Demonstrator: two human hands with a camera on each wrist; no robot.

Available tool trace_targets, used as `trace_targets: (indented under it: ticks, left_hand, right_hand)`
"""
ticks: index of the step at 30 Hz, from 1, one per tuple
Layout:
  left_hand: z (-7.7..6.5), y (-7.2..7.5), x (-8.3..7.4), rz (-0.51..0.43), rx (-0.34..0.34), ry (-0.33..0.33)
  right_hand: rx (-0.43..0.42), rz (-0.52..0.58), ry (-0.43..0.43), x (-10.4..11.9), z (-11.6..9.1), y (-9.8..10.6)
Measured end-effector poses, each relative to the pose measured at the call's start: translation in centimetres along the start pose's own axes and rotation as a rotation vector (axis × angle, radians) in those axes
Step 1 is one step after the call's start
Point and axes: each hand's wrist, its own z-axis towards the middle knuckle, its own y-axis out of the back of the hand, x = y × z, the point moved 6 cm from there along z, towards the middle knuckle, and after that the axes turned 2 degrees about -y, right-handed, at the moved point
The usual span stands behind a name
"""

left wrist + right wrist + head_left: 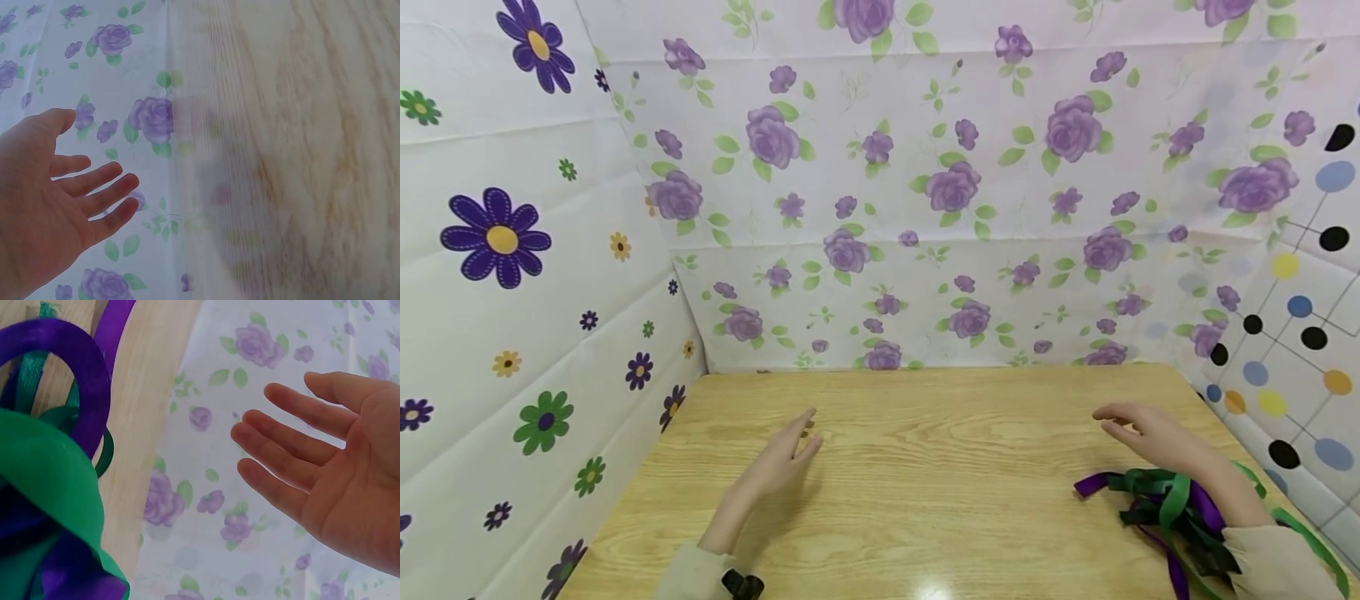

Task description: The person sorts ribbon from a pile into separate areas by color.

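Over the left part of the wooden table, my left hand (781, 460) hovers with nothing in it; its fingers are relaxed and spread in the left wrist view (75, 194). My right hand (1150, 435) is held above the right side, also holding nothing, with loosely extended fingers. Below and beside the right forearm lies a tangled heap of green and purple ribbons (1172, 500). The right wrist view shows the ribbons (56, 456) close up, apart from the fingers. Part of the heap is hidden under the right arm and sleeve.
The wood-grain table (925, 492) reaches back to a wall sheet with purple roses (951, 187). A daisy-patterned sheet (445, 333) borders the left side, and a dotted sheet (1300, 375) the right. A dark band (743, 583) sits at the left wrist.
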Motion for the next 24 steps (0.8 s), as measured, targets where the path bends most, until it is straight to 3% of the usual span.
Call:
trace_targets:
  ticks: [7,12,18,24]
  left_hand:
    - [-0.4,-0.3,-0.6,-0.045,0.005,-0.019]
    - [-0.7,-0.6,-1.2,-0.079,0.015,-0.017]
    - [-0.8,-1.0,-1.7,-0.118,0.043,-0.026]
    - [-1.0,-1.0,-2.2,-0.151,0.077,-0.04]
  right_hand:
    - [0.053,0.015,-0.026,-0.8,-1.2,0.4]
    - [0.111,0.083,-0.055,-1.7,-2.1,0.7]
    - [0.12,0.106,-0.044,-2.4,-3.2,1.7]
    - [0.23,0.209,-0.023,-3.1,-4.0,2.0]
